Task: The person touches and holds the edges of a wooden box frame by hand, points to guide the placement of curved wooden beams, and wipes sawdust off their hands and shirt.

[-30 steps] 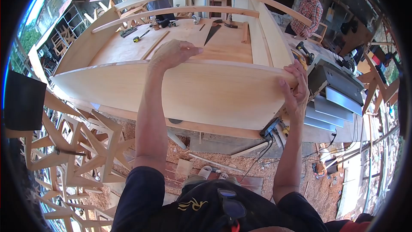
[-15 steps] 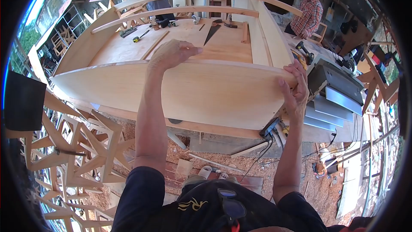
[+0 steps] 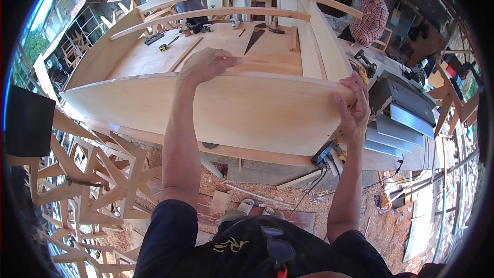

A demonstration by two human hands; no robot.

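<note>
My L hand bends over wood panel, fingers together; R hand clamps its corner. Shirt logo: gold, "R"-like.

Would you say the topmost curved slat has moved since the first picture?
Yes, the topmost curved slat has shifted left; its right end now overhangs the right side panel less.
</note>
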